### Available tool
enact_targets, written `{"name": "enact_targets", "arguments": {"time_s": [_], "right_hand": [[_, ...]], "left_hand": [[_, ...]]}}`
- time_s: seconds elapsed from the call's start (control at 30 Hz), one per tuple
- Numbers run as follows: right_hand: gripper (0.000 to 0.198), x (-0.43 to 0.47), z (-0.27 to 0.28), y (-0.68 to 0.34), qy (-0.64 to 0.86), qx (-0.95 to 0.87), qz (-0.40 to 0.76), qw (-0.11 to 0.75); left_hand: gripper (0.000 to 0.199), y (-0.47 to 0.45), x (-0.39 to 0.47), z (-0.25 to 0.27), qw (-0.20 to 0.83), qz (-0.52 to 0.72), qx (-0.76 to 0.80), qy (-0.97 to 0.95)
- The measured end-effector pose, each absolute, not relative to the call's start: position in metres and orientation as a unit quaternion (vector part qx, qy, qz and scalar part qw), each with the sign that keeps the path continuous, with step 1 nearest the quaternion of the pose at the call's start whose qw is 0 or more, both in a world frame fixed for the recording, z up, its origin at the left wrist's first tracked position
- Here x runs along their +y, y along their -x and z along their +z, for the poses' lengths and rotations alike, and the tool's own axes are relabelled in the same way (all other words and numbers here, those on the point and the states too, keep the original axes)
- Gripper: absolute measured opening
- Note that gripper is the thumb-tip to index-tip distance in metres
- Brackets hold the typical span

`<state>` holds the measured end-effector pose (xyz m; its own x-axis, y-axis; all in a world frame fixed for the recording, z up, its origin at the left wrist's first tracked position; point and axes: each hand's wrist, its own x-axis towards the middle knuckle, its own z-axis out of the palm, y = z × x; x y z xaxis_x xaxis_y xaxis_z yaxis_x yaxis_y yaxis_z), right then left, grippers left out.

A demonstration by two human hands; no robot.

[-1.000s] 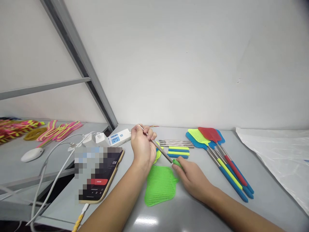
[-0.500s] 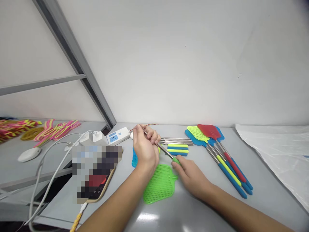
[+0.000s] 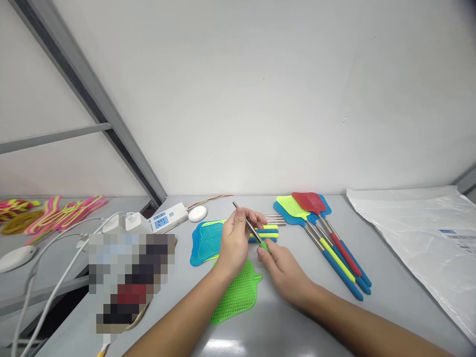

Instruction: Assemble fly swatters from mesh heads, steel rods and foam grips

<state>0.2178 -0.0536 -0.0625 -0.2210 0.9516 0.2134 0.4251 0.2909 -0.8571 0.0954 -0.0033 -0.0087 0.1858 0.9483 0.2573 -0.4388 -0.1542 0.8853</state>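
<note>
My right hand (image 3: 284, 267) is closed round the green grip of a metal fly swatter handle (image 3: 253, 229), which slants up and to the left. My left hand (image 3: 236, 245) curls about the rod's upper part, thumb against the metal, and the bare tip pokes out above. Below the hands lies a loose green swatter head (image 3: 238, 297), partly behind my left forearm. Blue swatter heads (image 3: 206, 243), with a yellow-green edge showing, lie left of my left hand. Behind the hands are several blue and yellow-green grips (image 3: 273, 233) and bare metal rods (image 3: 277, 219).
Assembled fly swatters (image 3: 327, 238) in blue, yellow-green and red lie fanned out on the right, by a white plastic bag (image 3: 412, 233). On the left are a power strip (image 3: 169, 218), a white round device (image 3: 197, 213), a blurred-out phone (image 3: 134, 282), cables (image 3: 70, 253) and striped cords (image 3: 67, 213).
The view has shifted, so things sit further left. My left hand has slid down the rod, baring its tip and uncovering the blue heads. My right hand keeps hold of the green grip.
</note>
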Motion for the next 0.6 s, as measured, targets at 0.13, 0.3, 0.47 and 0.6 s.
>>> {"name": "enact_targets", "arguments": {"time_s": [0.13, 0.3, 0.47, 0.6], "right_hand": [[0.031, -0.055, -0.063, -0.219, 0.491, -0.706, 0.324, 0.395], [0.025, -0.058, -0.061, -0.219, 0.471, -0.709, 0.308, 0.425], [0.024, -0.056, -0.061, -0.218, 0.471, -0.714, 0.288, 0.431], [0.027, -0.054, -0.060, -0.216, 0.480, -0.722, 0.276, 0.414]], "left_hand": [[0.038, -0.100, -0.008, -0.008, 0.597, 0.569, 0.265, -0.500], [0.039, -0.104, -0.013, -0.002, 0.605, 0.552, 0.250, -0.516], [0.040, -0.107, -0.018, 0.001, 0.607, 0.539, 0.244, -0.531], [0.040, -0.106, -0.020, 0.002, 0.610, 0.531, 0.250, -0.533]]}}
